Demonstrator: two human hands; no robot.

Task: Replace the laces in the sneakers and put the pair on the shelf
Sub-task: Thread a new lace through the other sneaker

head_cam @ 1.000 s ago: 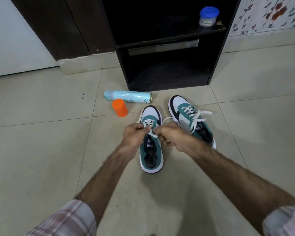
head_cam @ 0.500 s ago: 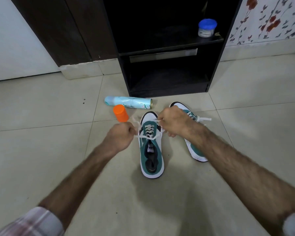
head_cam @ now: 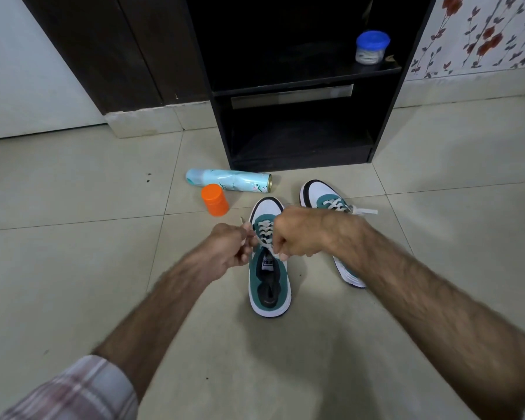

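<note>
Both hands work over the near sneaker (head_cam: 269, 286), which stands on the tiled floor (head_cam: 73, 268) in front of the dark shelf unit (head_cam: 297, 131). The left hand (head_cam: 229, 248) is curled closed, pinching one end of the white lace (head_cam: 262, 234) at the sneaker's left side; the lace tip projects above the fingers. The right hand (head_cam: 299, 233) is closed in a fist over the other lace end at the right eyelets. The sneaker's long axis runs away from the person, toe toward the shelf unit, heel nearest. The second sneaker (head_cam: 331, 207) lies just to its right, partly hidden by the right forearm, toe also pointing toward the shelf unit, angled slightly left.
</note>
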